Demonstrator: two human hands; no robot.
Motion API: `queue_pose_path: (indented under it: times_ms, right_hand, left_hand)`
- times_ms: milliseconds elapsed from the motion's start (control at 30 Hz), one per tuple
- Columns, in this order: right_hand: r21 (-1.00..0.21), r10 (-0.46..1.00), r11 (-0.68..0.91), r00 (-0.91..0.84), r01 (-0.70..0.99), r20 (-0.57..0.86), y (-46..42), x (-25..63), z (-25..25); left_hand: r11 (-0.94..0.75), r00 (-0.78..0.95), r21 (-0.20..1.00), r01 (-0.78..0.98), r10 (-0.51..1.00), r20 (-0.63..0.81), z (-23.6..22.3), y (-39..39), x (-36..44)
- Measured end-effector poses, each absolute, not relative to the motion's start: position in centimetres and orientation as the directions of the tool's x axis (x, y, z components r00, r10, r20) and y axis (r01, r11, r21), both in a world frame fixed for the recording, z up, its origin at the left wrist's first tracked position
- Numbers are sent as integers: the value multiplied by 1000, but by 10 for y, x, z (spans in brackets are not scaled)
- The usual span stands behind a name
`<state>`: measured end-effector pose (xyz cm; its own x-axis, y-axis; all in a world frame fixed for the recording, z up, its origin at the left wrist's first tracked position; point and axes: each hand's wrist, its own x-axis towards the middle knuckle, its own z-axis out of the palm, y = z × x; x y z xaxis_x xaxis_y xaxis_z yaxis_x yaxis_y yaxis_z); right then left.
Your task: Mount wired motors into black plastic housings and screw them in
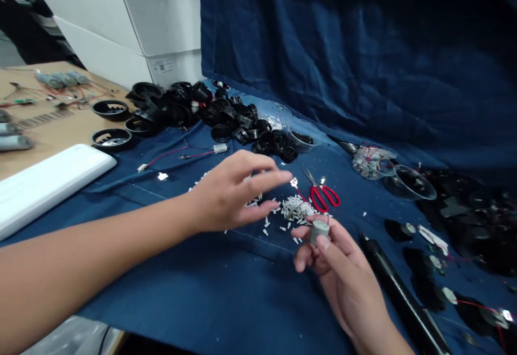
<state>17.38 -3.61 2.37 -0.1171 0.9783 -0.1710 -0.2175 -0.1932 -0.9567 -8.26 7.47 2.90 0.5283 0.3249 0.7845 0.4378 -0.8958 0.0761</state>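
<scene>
Lower right of centre, right hand [350, 271] pinches grey cylinder [320, 230], axis near upright. Left hand [232, 193] gapes empty, upper left of it.

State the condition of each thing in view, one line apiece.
Left hand: open, holding nothing.
Right hand: closed on the grey cylinder.
Grey cylinder: held off the blue cloth.
Red-handled scissors: lying on the cloth, blades seemingly slightly apart.
White pieces: loose, heaped and scattered.
Black plastic parts: piled.
White boxes: stacked.
</scene>
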Motion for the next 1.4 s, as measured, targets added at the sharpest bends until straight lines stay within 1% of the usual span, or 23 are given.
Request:
queue_pose_path:
  times_ms: [33, 67, 133, 167, 233, 367, 500, 567, 667, 767, 933, 1033, 1167, 1300, 1367, 1400]
  right_hand:
    - [-944, 978, -200, -106, -262, -178, -36, 175, 25]
    - [-932, 980, -199, -89, -302, -180, -35, 176, 26]
    - [-916, 987, -161, -45, -367, -155, -32, 178, 30]
    - [-912, 990, -139, -24, -386, -141, -31, 180, 32]
    - [-911, 991, -128, -16, -393, -132, -27, 182, 34]
    - [-925, 986, -164, -60, -344, -153, -27, 183, 28]
    - [-929, 986, -154, 12, -336, -168, -35, 179, 8]
    - [-944, 982, -146, 76, -296, -175, -38, 177, 2]
    - [-965, 980, -107, 140, -240, -144, -40, 180, -2]
    - [-964, 980, -123, 121, -235, -155, -41, 187, -3]
    - [-964, 982, -135, 96, -228, -160, -45, 196, -3]
    - [-969, 981, -141, 104, -203, -165, -46, 193, 1]
    - [-975, 972, -136, 167, -175, -165, -43, 186, 7]
    - [-974, 970, -128, 179, -187, -162, -40, 185, 8]
    - [-972, 972, -125, 172, -200, -160, -40, 186, 8]
    - [-970, 973, -124, 166, -208, -160, -40, 187, 9]
  left_hand:
    - [-877, 561, 143, 458, 410, 719, 30, 79, -86]
    - [-861, 609, 185, 473, 472, 637, 30, 83, -89]
    - [-843, 701, 206, 497, 529, 478, 30, 89, -93]
    - [-842, 730, 199, 501, 535, 425, 30, 91, -95]
    - [-846, 762, 194, 496, 531, 371, 29, 93, -98]
    - [-835, 797, 220, 504, 548, 255, 26, 94, -104]
    - [-811, 802, 275, 517, 571, 177, 19, 97, -108]
    - [-805, 806, 301, 512, 571, 157, 17, 99, -110]
    - [-804, 811, 315, 505, 567, 148, 16, 101, -111]
    - [-803, 806, 300, 515, 572, 149, 17, 101, -112]
    - [-799, 794, 239, 552, 591, 143, 15, 99, -109]
    - [-801, 791, 192, 568, 595, 141, 14, 98, -107]
    - [-809, 799, 132, 573, 587, 131, 12, 97, -107]
    - [-815, 808, 8, 580, 576, 128, 16, 96, -107]
    - [-826, 818, -64, 561, 540, 196, 21, 91, -103]
    - [-840, 824, -84, 536, 500, 266, 23, 85, -98]
